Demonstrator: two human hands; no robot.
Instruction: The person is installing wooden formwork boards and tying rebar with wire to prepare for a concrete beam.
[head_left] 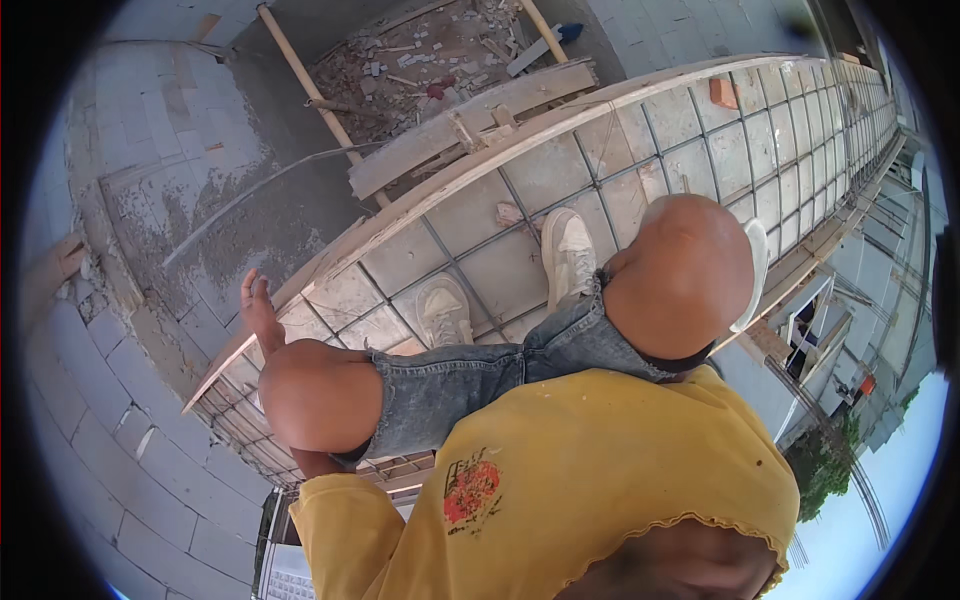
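My left hand reaches past my left knee, beside the wooden edge board of the formwork. Its fingers point up and stand slightly apart, and I see nothing held in them. My right hand does not show; my right knee and body may hide it. Below me a grid of steel rebar lies over pale panels, and both my shoes rest within it. A curved white object shows just beyond my right knee; its kind is unclear.
A wooden plank frame lies beyond the edge board, with wooden poles and a lower floor strewn with rubble. Grey block walls rise at left. A brick piece lies on the grid at far right.
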